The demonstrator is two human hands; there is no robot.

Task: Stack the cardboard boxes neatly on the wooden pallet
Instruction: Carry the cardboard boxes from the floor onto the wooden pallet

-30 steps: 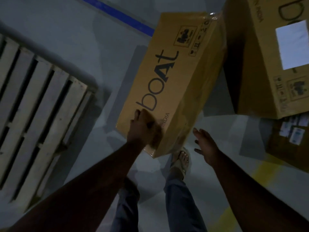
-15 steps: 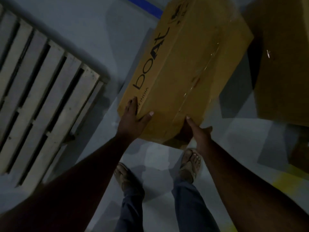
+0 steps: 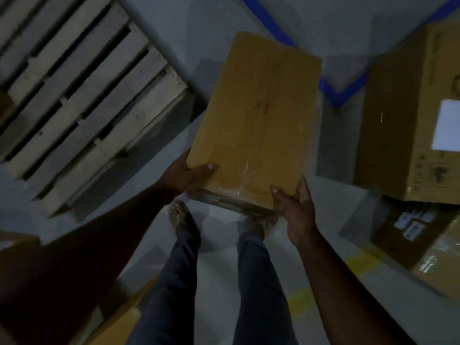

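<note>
Grey floor [image 3: 219, 282], blue line [image 3: 338, 95], pallet [image 3: 82, 100]

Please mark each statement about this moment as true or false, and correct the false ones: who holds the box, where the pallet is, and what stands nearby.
1. Both hands hold the cardboard box. True: the left hand and the right hand grip its near corners.
2. The box rests on the wooden pallet. False: it is held above the floor, apart from the pallet.
3. The pallet lies to the person's left. True.
4. A red line is painted on the floor. False: the blue line runs beyond the box.
5. A large box with a white label stands to the right. True.
</note>
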